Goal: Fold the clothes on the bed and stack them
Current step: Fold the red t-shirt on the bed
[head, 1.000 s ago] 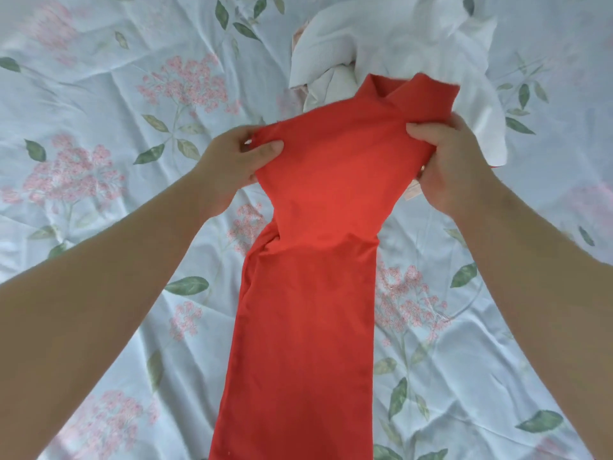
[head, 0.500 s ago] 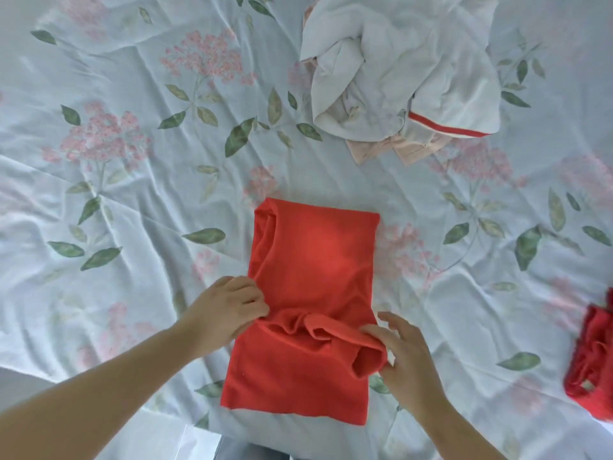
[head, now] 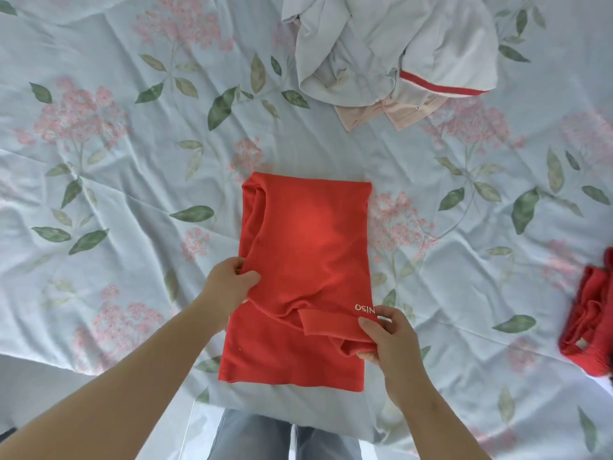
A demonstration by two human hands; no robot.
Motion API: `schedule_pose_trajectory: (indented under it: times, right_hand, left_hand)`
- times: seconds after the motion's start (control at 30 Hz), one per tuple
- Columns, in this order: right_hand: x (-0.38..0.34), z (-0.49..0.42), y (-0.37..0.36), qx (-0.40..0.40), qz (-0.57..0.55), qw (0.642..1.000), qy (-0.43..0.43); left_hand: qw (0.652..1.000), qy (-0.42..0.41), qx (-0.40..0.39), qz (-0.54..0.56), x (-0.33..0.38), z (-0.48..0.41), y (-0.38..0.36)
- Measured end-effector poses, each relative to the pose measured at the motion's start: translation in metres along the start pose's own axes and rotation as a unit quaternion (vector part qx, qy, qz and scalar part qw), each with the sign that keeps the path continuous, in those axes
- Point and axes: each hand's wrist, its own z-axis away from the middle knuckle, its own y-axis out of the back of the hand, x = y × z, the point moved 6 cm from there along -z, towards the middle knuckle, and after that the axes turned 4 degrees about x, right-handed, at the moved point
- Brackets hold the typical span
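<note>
Both hands clamp the red shirt (head: pixel 305 260) on the bed (head: pixel 116 194), left hand (head: pixel 229 283) pinching its side edge, right hand (head: pixel 384 336) gripping what looks like the collar, squaring the fold.

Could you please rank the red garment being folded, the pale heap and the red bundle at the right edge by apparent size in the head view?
1-2. red garment and pale heap: look alike; the heap is farther and cut by the top edge, so unranked.
3. red bundle: smallest, though partly out of frame.
</note>
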Motion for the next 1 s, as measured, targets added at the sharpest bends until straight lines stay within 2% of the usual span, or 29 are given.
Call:
schedule_pose_trajectory:
  times: [0.07, 0.13, 0.17, 0.23, 0.33, 0.47, 0.53, 0.6, 0.67, 0.77, 0.83, 0.9, 0.93, 1.0]
  right_hand:
    - [0.009, 0.002, 0.001, -0.035, 0.053, 0.997, -0.034]
    - [0.025, -0.001, 0.0, -0.06, 0.156, 0.983, -0.071]
    - [0.029, -0.005, -0.001, -0.058, 0.195, 0.976, -0.079]
    - [0.022, -0.016, -0.004, -0.029, 0.22, 0.973, -0.059]
    - [-0.015, -0.037, -0.017, 0.012, 0.194, 0.981, 0.002]
    - [-0.067, -0.072, -0.045, 0.014, 0.132, 0.989, 0.058]
    - [-0.089, -0.089, -0.053, 0.033, 0.109, 0.99, 0.08]
    - [-0.111, -0.102, -0.058, 0.052, 0.082, 0.99, 0.106]
    - [-0.128, -0.113, -0.064, 0.043, 0.063, 0.989, 0.125]
    - [-0.14, -0.127, -0.068, 0.026, 0.117, 0.985, 0.12]
    - [-0.147, -0.132, -0.068, 0.027, 0.163, 0.978, 0.123]
    - [-0.153, -0.135, -0.067, 0.035, 0.183, 0.973, 0.139]
    - [-0.154, -0.136, -0.068, 0.039, 0.192, 0.969, 0.149]
    - [-0.155, -0.137, -0.07, 0.03, 0.2, 0.966, 0.163]
  left_hand:
    - [0.999, 0.008, -0.015, -0.038, -0.006, 0.001, 0.008]
    - [0.987, 0.013, -0.042, -0.154, -0.017, 0.004, 0.01]
    - [0.976, 0.015, -0.059, -0.208, -0.021, 0.003, 0.007]
    - [0.968, 0.018, -0.06, -0.242, -0.017, -0.003, 0.003]
    - [0.975, -0.03, 0.01, -0.219, 0.02, -0.022, 0.0]
    - [0.998, -0.028, -0.009, -0.046, 0.066, -0.053, -0.02]
    - [0.998, -0.004, -0.015, 0.053, 0.085, -0.066, -0.028]
    - [0.995, 0.001, -0.007, 0.103, 0.099, -0.075, -0.03]
    - [0.994, -0.005, 0.0, 0.113, 0.101, -0.08, -0.026]
    - [0.992, -0.019, 0.008, 0.123, 0.089, -0.084, -0.017]
    - [0.995, -0.058, 0.065, 0.044, 0.088, -0.088, -0.009]
    - [0.981, -0.096, 0.142, -0.093, 0.096, -0.09, 0.0]
    - [0.976, -0.104, 0.154, -0.117, 0.101, -0.091, 0.002]
    - [0.991, -0.082, 0.096, -0.052, 0.107, -0.096, -0.001]
